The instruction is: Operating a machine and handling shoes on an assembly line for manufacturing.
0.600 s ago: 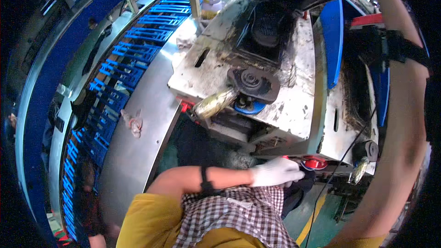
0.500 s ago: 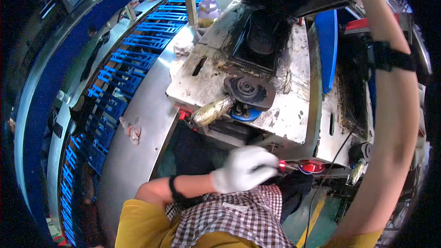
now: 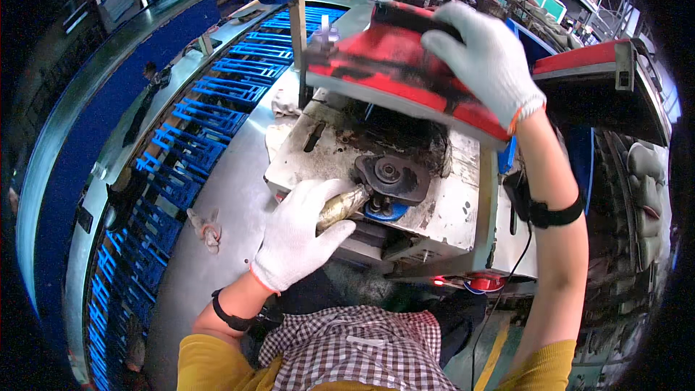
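My left hand (image 3: 300, 235), in a white knit glove, is closed round a lever handle (image 3: 342, 206) wrapped in yellowish tape. That handle joins a dark metal latch plate (image 3: 391, 177) at the front of a worn, stained white machine (image 3: 289, 163). Higher up, my gloved right hand (image 3: 481, 58) grips the top of a red lid (image 3: 384, 51), its thumb apart from the fingers. Motion blurs the lid, which hangs tilted over the machine and hides most of the dark mould area beneath.
To the left, a metal ledge (image 3: 210, 275) with a crumpled cloth (image 3: 208, 235) runs beside a conveyor with blue racks (image 3: 217, 108). A second machine with a raised red lid (image 3: 579, 58) stands right. A black cable (image 3: 515, 268) hangs near my right arm.
The lid has swung down from its raised position, with my right hand coming down on it. My left hand has moved from near my apron up onto the taped handle.
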Demonstrator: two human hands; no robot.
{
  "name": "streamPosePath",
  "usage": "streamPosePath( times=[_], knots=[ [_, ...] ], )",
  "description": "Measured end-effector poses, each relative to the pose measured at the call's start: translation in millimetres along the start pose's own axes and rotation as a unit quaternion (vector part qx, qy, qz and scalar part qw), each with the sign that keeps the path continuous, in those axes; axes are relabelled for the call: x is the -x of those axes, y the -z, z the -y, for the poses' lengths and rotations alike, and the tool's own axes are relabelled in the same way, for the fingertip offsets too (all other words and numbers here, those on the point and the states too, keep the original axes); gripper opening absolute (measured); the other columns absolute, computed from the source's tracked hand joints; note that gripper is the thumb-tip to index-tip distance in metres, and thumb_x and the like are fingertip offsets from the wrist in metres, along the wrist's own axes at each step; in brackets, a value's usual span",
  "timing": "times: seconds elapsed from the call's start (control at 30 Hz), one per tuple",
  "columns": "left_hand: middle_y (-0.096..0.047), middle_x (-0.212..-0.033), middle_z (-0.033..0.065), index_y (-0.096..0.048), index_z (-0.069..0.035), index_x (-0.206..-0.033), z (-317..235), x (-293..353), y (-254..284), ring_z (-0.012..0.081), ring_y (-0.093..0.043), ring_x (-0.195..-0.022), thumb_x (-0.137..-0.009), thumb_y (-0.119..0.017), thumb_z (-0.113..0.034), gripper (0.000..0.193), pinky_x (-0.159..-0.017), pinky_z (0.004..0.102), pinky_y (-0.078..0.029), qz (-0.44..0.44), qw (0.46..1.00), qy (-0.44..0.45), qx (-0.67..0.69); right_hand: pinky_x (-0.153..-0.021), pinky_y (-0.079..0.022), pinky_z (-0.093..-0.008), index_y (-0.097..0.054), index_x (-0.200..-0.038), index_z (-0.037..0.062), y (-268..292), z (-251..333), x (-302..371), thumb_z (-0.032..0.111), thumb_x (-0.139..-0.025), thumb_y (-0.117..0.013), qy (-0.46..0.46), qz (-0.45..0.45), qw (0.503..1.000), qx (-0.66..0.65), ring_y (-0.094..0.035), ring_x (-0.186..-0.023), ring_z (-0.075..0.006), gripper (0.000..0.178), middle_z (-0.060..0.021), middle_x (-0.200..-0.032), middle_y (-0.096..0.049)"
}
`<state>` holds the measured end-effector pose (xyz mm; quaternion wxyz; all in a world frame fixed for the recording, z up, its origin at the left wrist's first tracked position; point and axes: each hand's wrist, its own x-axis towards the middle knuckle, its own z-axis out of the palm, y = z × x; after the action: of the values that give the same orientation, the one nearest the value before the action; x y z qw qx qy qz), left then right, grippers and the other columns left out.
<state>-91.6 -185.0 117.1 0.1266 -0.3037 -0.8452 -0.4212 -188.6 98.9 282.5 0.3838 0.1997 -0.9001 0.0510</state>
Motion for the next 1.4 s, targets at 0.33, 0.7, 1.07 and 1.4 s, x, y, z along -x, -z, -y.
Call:
streamPosePath(
  times=[0.33,0.7,1.07,1.4],
  knots=[
    [-0.072,-0.085,0.0122,-0.068,-0.005,-0.102,11,-4,22,0.031,-0.07,-0.074,-0.098,-0.06,-0.034,0.03,-0.069,0.0398,-0.056,0.106,0.991,0.048,-0.067,-0.079,-0.046,-0.047,-0.065,-0.089,0.0103,-43,29,63,0.028,-0.088,-0.071,0.063,0.123,0.99,0.019,-0.061,-0.068,-0.0375,0.018,-0.0139,-0.066,-0.062],
    [-0.068,-0.082,0.0137,-0.065,-0.005,-0.096,-22,-25,-90,0.0298,-0.067,-0.071,-0.108,-0.041,-0.037,0.042,-0.068,0.0432,-0.054,0.253,0.959,-0.076,0.101,-0.109,-0.037,-0.0483,-0.065,-0.124,0.0062,-46,28,86,0.015,-0.091,-0.061,0.015,0.177,0.982,-0.062,-0.055,-0.114,-0.0421,0.034,-0.0214,-0.107,-0.067],
    [-0.066,-0.104,0.0098,-0.054,-0.004,-0.128,336,70,239,0.0224,-0.066,-0.096,-0.1,-0.056,-0.015,0.03,-0.087,0.0341,-0.055,-0.369,0.832,0.254,0.327,-0.122,-0.027,-0.0386,-0.049,-0.145,-0.0045,-22,11,123,0.008,-0.1,-0.046,-0.194,0.143,0.941,-0.237,-0.043,-0.143,-0.0267,0.047,-0.016,-0.15,-0.049],
    [-0.062,-0.127,0.0128,-0.064,-0.001,-0.12,233,47,131,0.023,-0.062,-0.113,-0.101,-0.057,-0.019,0.026,-0.1,0.039,-0.049,-0.312,0.909,0.233,0.151,-0.094,-0.048,-0.0432,-0.067,-0.117,0.0069,-65,59,65,0.015,-0.079,-0.079,0.027,0.124,0.986,0.105,-0.061,-0.108,-0.0362,0.041,-0.0154,-0.113,-0.065]
  ],
)
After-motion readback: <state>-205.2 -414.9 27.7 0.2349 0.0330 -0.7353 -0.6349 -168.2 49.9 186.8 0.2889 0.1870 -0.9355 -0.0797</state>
